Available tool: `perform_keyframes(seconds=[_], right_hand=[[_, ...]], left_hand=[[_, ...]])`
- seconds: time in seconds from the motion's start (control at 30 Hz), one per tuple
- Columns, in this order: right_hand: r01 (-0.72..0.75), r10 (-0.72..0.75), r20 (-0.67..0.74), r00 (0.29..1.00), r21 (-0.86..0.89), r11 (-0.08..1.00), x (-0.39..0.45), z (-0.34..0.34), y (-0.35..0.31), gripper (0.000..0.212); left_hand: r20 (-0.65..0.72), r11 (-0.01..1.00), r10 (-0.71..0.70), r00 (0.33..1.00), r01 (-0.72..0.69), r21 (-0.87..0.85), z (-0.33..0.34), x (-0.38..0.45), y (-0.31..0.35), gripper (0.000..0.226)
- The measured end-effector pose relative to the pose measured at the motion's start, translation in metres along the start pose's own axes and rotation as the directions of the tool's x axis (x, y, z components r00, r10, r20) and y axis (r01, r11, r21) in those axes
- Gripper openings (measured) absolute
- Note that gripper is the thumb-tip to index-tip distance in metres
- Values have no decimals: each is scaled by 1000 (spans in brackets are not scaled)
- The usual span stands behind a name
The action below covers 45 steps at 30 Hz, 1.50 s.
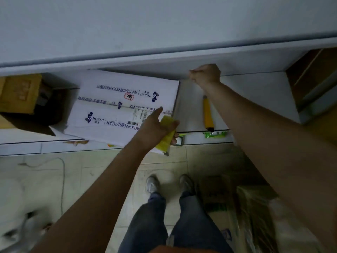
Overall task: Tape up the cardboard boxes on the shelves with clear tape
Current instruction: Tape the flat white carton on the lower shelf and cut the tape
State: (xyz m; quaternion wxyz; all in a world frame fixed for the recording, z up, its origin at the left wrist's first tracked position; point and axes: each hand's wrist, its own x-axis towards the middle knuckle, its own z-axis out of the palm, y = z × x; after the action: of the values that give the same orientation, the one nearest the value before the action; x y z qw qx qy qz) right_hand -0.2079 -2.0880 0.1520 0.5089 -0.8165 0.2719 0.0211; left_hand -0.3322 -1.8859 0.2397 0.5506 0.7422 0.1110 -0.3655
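A white cardboard box [116,105] with blue print lies flat on the white shelf [246,99], its near right corner jutting over the shelf's front edge. My left hand [155,128] grips a yellow tape dispenser [166,133] at that corner, with the index finger stretched onto the box top. My right hand [205,73] is raised behind the box's far right corner, under the upper shelf board. Its fingers are curled and the fingertips pinch together, apparently on the end of the clear tape. The tape itself hardly shows.
A yellow utility knife [207,114] lies on the shelf right of the box. Brown cartons stand at the left [20,94] and the far right [313,73]. The upper shelf board [164,57] overhangs. On the tiled floor are my feet and several boxes [218,194].
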Motion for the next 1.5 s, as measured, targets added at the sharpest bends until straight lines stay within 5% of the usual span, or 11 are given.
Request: perform_keyframes(seconds=[0.1, 0.3, 0.5, 0.63, 0.73, 0.83, 0.9, 1.03, 1.13, 1.23, 1.5], right_hand=[[76, -75, 68, 995, -15, 997, 9, 19, 6, 23], [9, -11, 81, 997, 31, 999, 44, 24, 17, 22], [-25, 26, 119, 993, -9, 1000, 59, 51, 33, 24], [-106, 105, 105, 989, 5, 994, 75, 66, 42, 20], [-86, 99, 100, 990, -122, 989, 69, 68, 31, 39], [-5, 23, 52, 998, -314, 949, 56, 69, 19, 54], [-5, 11, 14, 1000, -372, 928, 46, 65, 14, 71], [86, -186, -148, 971, -513, 854, 13, 52, 8, 41], [234, -297, 0, 955, -613, 755, -18, 65, 10, 34], [243, -219, 114, 969, -606, 758, -27, 81, 15, 21], [207, -171, 120, 978, -670, 713, -21, 91, 11, 29]], left_hand=[[-86, 992, -15, 996, 26, 122, 4, -7, -14, 81], [-168, 977, -169, 971, 188, 105, -7, -6, -46, 76], [-139, 964, -231, 963, 245, 99, -8, 11, -55, 74], [-114, 962, -248, 962, 259, 86, -8, 15, -56, 51], [-109, 946, -262, 959, 277, 166, -4, 16, -53, 77], [-56, 955, -296, 954, 296, 0, -3, 15, -52, 44], [-61, 954, -299, 952, 297, -39, -5, 16, -56, 41], [-73, 964, -264, 962, 260, -58, -5, 11, -58, 57], [-85, 973, -231, 969, 229, -31, 0, 11, -59, 61], [-55, 976, -205, 977, 208, 60, 2, 11, -61, 71], [23, 983, -165, 986, 166, -79, -2, -6, -56, 58]])
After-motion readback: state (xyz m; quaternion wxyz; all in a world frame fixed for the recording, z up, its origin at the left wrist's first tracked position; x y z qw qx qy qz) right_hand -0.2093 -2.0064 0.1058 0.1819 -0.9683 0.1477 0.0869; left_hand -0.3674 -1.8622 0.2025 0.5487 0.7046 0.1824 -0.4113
